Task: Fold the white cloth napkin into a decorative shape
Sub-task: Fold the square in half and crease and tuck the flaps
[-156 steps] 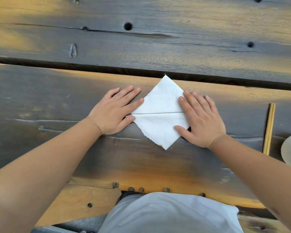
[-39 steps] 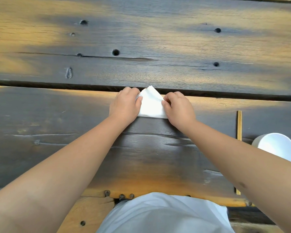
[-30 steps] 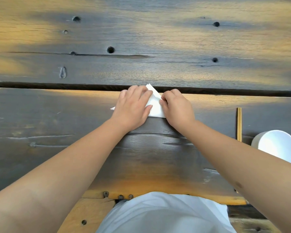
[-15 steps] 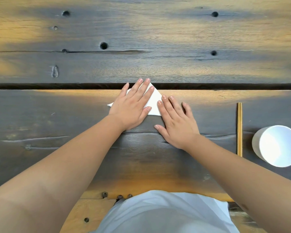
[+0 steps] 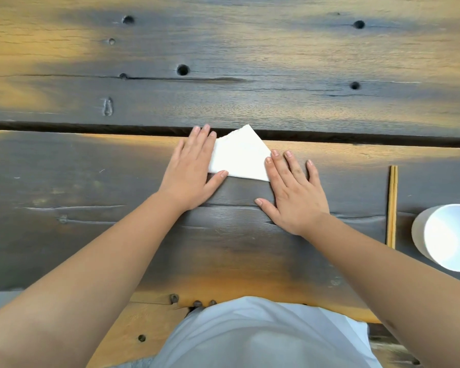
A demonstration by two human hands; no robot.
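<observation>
Wooden table (image 5: 276, 62): dark weathered planks with knot holes, a long dark gap running left to right just beyond the hands; wide bare surface to the left, beyond the gap, and between the hands and the near edge. Person's torso in a pale garment (image 5: 263, 338) at the near edge, both forearms bare and reaching forward. White cup (image 5: 446, 237): standing at the right, mouth up, partly cut by the frame edge. Left hand (image 5: 191, 173): flat on the table, palm down, fingers extended and held close together, thumb angled out to the right with its tip on the napkin's near edge; the hand lies over the napkin's left part. Right hand (image 5: 294, 189): flat, palm down, fingers extended and slightly spread, index fingertip touching the napkin's right corner, thumb out to the left on bare wood; nothing gripped by either hand. White cloth napkin (image 5: 239, 158): folded into a flat triangle, lying between the two hands on the near plank; apex pointing away from the person, its tip reaching over the dark gap; long axis along the folded near edge, running left to right and dipping slightly toward the right. Chopsticks (image 5: 392, 205): wooden pair, side by side, lying lengthwise away from the person, between the right hand and the cup, well apart from the napkin.
</observation>
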